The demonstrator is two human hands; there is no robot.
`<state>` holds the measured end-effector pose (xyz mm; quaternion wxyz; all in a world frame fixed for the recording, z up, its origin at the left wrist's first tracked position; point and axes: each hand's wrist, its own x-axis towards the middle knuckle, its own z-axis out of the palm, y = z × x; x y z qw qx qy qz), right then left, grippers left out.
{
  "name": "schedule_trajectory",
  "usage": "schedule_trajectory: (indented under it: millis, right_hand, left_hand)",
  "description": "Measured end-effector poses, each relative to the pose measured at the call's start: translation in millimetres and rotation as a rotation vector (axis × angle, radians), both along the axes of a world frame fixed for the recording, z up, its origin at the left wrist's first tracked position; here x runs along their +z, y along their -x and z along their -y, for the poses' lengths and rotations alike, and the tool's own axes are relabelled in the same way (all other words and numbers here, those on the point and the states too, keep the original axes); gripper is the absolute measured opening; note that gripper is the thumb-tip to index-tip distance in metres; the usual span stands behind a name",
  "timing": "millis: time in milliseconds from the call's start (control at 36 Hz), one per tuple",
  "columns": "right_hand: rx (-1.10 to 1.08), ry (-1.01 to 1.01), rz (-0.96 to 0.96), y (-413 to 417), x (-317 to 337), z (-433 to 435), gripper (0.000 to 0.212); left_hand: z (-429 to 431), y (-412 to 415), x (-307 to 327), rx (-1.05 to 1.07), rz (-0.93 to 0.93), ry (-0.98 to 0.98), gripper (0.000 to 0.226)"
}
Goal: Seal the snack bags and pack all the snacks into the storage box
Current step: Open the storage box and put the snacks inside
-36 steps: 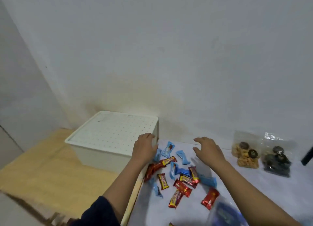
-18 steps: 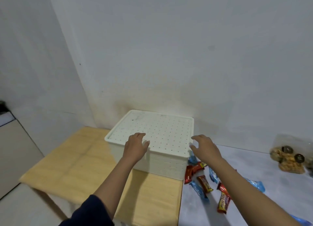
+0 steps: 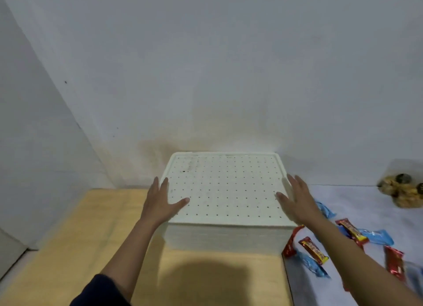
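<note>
Storage box (image 3: pixel 225 234) at back edge of wooden table (image 3: pixel 80 248), against wall, perforated lid (image 3: pixel 225 189) on. Left hand (image 3: pixel 160 205) and right hand (image 3: pixel 295 202) flat at opposite lid edges, each grip spread, grasping nothing. Wrapped snacks (image 3: pixel 313 250) loose beside box on white cloth. Lid: judged rigid, light plastic; take at side rims, lift evenly. Wrappers likely slippery; gather by handfuls.

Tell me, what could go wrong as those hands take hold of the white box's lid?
The left hand and right hand sit at opposite edges of the perforated lid. If the lid sticks, the storage box could lurch. The red and blue snack packets lie right against its corner, so a swung lid or the right forearm may sweep them around.
</note>
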<state>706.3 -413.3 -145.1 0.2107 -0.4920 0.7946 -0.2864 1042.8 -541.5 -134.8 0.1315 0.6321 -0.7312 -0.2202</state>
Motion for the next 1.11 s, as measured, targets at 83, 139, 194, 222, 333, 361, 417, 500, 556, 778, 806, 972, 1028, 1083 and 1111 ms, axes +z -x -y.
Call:
schedule_trajectory:
  millis: [83, 139, 194, 222, 333, 361, 417, 500, 556, 778, 806, 972, 1028, 1083, 1111]
  right_hand:
    - [-0.105, -0.008, 0.096, -3, -12, 0, 0.071]
    - [-0.192, 0.008, 0.198, -5, -11, 0, 0.071]
    - [-0.211, -0.015, 0.242, -9, -9, 1, 0.067]
    - [-0.222, -0.022, 0.248, -10, -11, 1, 0.067]
    - [-0.253, -0.020, 0.264, -13, -14, 3, 0.068]
    - [-0.257, -0.017, 0.279, -13, -14, 3, 0.068]
    - [-0.261, -0.001, 0.309, -13, -13, 1, 0.070]
    - [-0.256, 0.024, 0.344, -12, -11, -2, 0.075]
    - [-0.261, 0.039, 0.344, -12, -8, -5, 0.078]
    - [-0.250, 0.065, 0.245, -17, 13, -12, 0.086]
    - [-0.241, 0.072, 0.241, -18, 17, -14, 0.087]
    - [-0.135, 0.124, 0.208, -26, 52, -11, 0.091]
    - [-0.084, 0.155, 0.214, -35, 63, -4, 0.093]
    - [-0.025, 0.173, 0.215, -49, 71, 3, 0.093]
    - [0.005, 0.176, 0.216, -58, 72, 8, 0.093]
  left_hand:
    - [18, -11, -7, -0.058, -0.096, -0.106, 0.116]
    - [30, -17, -10, -0.082, -0.187, -0.153, 0.120]
    - [35, -19, -7, -0.088, -0.280, -0.169, 0.121]
    - [36, -20, -8, -0.093, -0.320, -0.155, 0.116]
    - [39, -19, -7, -0.093, -0.413, -0.126, 0.087]
    - [41, -20, -9, -0.101, -0.426, -0.139, 0.084]
    - [44, -24, -12, -0.102, -0.446, -0.161, 0.081]
    - [46, -27, -12, -0.077, -0.458, -0.210, 0.098]
    - [45, -27, -9, -0.078, -0.463, -0.223, 0.115]
    - [30, -28, 10, -0.067, -0.528, -0.157, 0.102]
    - [28, -29, 13, -0.061, -0.539, -0.147, 0.101]
    - [0, -51, 38, -0.002, -0.598, -0.098, 0.106]
    - [-10, -65, 44, 0.034, -0.613, -0.056, 0.100]
    - [-21, -83, 48, 0.074, -0.629, -0.012, 0.094]
    - [-26, -93, 49, 0.101, -0.634, 0.000, 0.095]
